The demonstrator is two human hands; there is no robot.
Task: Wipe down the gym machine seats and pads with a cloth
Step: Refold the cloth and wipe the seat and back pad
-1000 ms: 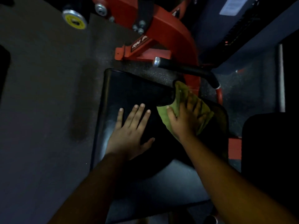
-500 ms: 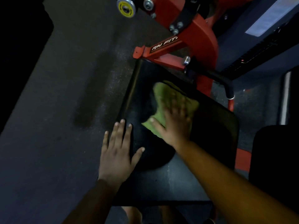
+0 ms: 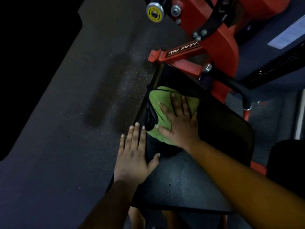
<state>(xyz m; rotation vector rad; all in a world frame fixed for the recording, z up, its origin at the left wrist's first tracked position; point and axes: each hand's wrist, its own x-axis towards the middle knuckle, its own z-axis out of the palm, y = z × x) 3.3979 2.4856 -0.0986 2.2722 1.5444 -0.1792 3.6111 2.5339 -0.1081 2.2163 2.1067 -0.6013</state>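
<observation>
A black padded seat [image 3: 219,129] of a red gym machine fills the middle of the view. A green cloth [image 3: 160,103] lies on the seat's far left part. My right hand [image 3: 179,123] presses flat on the cloth with its fingers spread and straight. My left hand [image 3: 134,156] rests flat on the seat's left edge, its fingers straight, nothing in it. The near part of the seat looks lighter and dull.
The red machine frame [image 3: 219,45] with a black handle bar [image 3: 241,90] stands just beyond the seat. A yellow-capped round end [image 3: 154,13] sticks out at the top. Dark rubber flooring [image 3: 74,129] lies to the left. Another black pad [image 3: 287,162] is at the right edge.
My right hand has slid the green cloth leftward across the seat toward its far left edge. My left hand has shifted to the seat's left edge. The view has swung right.
</observation>
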